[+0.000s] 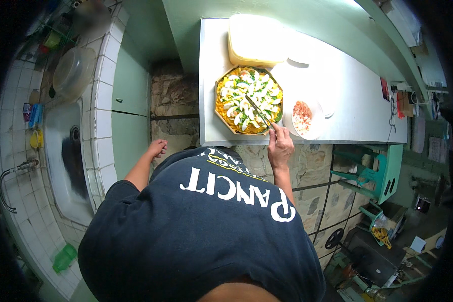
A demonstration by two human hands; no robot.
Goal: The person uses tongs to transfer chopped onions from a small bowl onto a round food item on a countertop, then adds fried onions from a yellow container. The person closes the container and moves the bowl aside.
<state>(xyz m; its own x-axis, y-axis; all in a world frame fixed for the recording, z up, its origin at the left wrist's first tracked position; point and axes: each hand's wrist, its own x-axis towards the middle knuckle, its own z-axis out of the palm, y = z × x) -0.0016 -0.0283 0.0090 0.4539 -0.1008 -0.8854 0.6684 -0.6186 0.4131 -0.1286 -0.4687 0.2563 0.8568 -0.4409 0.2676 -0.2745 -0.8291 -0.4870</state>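
Dark shirt cloth is nearest, its wearer bent toward a pale surface with most open room on its right stretch. Beyond the tray, a yellowish tub blocks movement that way. The octagonal tray, heaped with egg slices and greens, sits close to the surface's left and front edges, so a leftward shove or snagged sleeve could send it off. Just right stands a white bowl of pink pieces; a swinging wrist could knock it. The left hand hangs off the surface, loosely curled, seemingly empty. The right hand is clamped on dark tongs over the topping; pressing hard could break slices or push food over the rim.
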